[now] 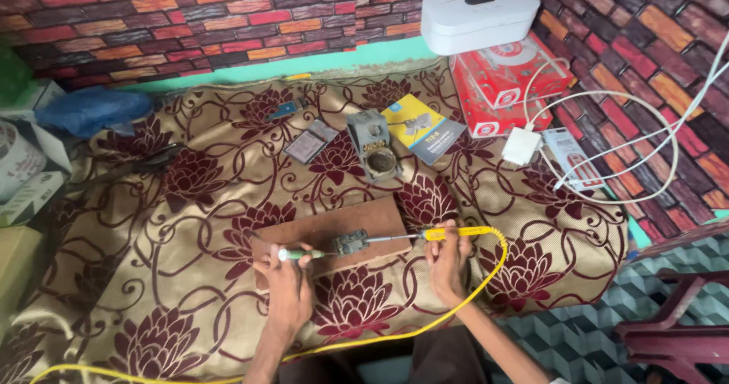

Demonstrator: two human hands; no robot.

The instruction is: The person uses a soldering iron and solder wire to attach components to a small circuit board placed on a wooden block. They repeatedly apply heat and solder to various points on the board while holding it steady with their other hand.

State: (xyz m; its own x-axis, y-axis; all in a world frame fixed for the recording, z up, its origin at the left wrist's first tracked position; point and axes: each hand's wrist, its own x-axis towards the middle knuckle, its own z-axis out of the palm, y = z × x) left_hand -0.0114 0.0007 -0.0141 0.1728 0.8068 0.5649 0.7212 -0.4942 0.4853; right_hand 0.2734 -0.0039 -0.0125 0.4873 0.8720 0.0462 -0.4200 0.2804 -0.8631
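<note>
Gripping yellow soldering iron (448, 233) right hand (446, 262); left hand (288, 274) green-handled tool (300, 254).

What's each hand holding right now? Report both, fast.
Left hand: closed on a green-handled tool, tip at the small grey part on the wooden board.
Right hand: closed on the yellow-handled soldering iron.

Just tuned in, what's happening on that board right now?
A person sits at a floral cloth. The right hand holds a yellow-handled soldering iron, its tip at a small grey part on a brown board. The left hand holds a green-handled tool against that part from the other side.
</note>
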